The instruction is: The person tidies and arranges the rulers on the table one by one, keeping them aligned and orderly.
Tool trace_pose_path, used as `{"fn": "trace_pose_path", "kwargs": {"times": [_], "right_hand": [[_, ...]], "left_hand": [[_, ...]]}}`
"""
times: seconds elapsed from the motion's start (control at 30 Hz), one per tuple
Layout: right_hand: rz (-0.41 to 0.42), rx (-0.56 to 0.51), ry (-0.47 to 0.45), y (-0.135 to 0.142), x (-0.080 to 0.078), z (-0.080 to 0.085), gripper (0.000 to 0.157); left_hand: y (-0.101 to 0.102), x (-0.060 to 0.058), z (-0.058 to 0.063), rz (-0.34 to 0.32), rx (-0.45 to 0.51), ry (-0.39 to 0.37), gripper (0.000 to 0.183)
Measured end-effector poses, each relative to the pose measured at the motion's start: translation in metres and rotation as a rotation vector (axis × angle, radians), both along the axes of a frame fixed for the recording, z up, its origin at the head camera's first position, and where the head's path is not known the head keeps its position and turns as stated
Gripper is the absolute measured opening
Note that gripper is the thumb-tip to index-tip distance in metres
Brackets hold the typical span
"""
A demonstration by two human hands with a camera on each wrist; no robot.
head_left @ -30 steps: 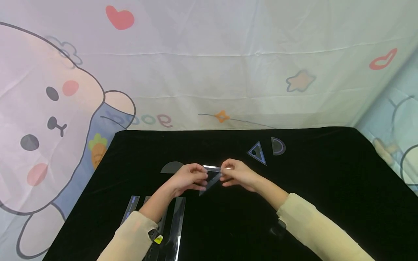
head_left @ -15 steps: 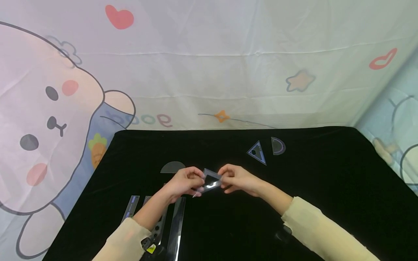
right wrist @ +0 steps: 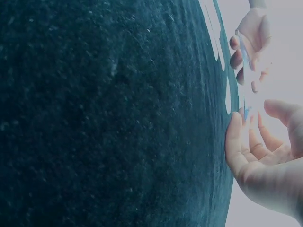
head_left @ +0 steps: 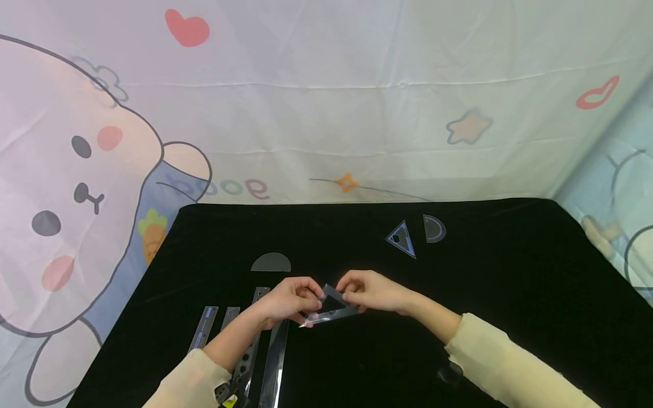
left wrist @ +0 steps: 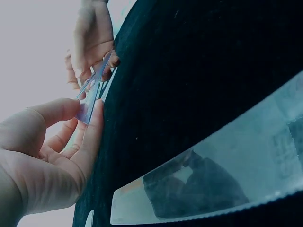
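A clear triangular set square (head_left: pixel 335 307) with an open middle is held between both hands above the black cloth. My left hand (head_left: pixel 292 302) pinches its left corner between thumb and fingers, plain in the left wrist view at the set square's near corner (left wrist: pixel 85 113). My right hand (head_left: pixel 374 292) holds the other end with curled fingers. In the right wrist view, the right fingers (right wrist: pixel 234 137) sit at the set square's lower end (right wrist: pixel 246 112), while the thumb (right wrist: pixel 279 109) stands a little apart from it.
Several straight rulers (head_left: pixel 275 362) lie at the left front, partly under the left forearm. A clear protractor (head_left: pixel 271 262) lies behind the left hand. Farther back right are a blue-edged set square (head_left: pixel 401 239) and another protractor (head_left: pixel 435 229). A printed curtain (head_left: pixel 326 113) hangs behind the table.
Both hands have come nearer the body with the set square. It has turned between them, so one long side now faces the front. The things on the cloth stay put.
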State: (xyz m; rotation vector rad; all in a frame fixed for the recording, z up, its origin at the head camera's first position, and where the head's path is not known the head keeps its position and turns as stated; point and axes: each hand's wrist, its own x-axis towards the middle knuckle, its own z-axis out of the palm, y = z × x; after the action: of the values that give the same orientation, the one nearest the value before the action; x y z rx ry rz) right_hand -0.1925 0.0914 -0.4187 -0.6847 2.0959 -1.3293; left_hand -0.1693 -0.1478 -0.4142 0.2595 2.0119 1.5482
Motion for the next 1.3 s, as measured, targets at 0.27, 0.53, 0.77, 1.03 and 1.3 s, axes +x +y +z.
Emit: {"fn": "trace_pose_path", "kwargs": {"times": [0.27,0.53,0.77,1.03,1.3], "right_hand": [[0.01,0.05,0.067,-0.004,0.009,-0.003,0.016],[0.021,0.065,0.078,-0.007,0.022,-0.001,0.012],[0.035,0.078,0.083,-0.008,0.032,-0.001,0.009],[0.07,0.083,0.115,-0.01,0.043,-0.004,0.008],[0.103,0.079,0.124,-0.012,0.053,-0.009,0.011]], "left_hand": [[0.002,0.008,-0.001,-0.039,0.008,-0.037,0.02],[0.003,0.017,0.0,-0.07,0.007,-0.051,0.02],[0.003,0.025,-0.001,-0.099,0.004,-0.033,0.018],[0.005,0.036,0.0,-0.144,-0.054,0.024,0.015],[0.005,0.044,-0.003,-0.182,-0.132,0.088,0.01]]}}
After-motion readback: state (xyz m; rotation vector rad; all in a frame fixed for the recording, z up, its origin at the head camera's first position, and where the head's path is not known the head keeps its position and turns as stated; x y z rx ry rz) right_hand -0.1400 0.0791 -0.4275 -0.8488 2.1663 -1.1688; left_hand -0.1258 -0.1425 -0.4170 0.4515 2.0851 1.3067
